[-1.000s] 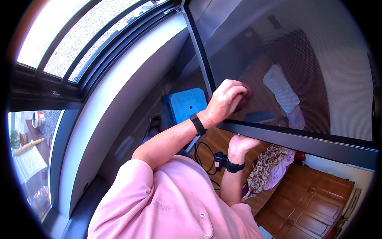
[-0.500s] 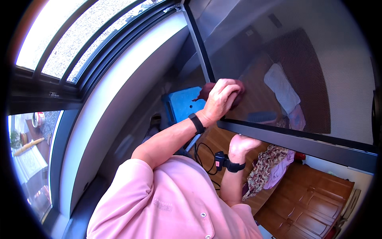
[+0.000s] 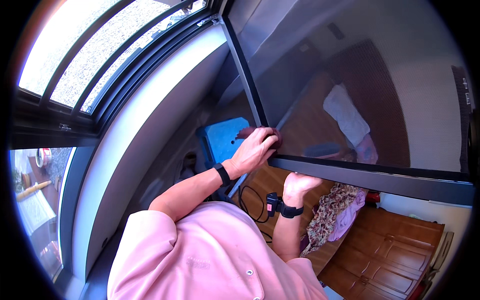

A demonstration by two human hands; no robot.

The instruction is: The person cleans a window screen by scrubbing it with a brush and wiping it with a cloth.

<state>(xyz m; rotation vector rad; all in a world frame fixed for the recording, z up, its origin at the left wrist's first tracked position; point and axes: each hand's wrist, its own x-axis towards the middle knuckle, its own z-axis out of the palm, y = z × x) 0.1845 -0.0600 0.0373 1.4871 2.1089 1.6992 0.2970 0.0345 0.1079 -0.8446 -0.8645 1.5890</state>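
Observation:
A window screen with dark mesh and a dark grey frame slants across the upper right. Bunched in my left hand is a dark red cloth, pressed against the screen's near left corner, where the side bar meets the lower bar. My right hand holds the lower bar from below, a little to the right. Its fingers pass out of sight behind the bar. Each wrist wears a black band, the right one with a small box on it.
To the left runs a white curved sill beside the barred window. A blue plastic stool stands below. Black cable loops over the wooden floor. Patterned cloth and a brown wooden cabinet are at the lower right.
My left hand has slid the cloth down and left, from over the mesh to the frame's corner. My right hand has shifted slightly left, still at the lower bar.

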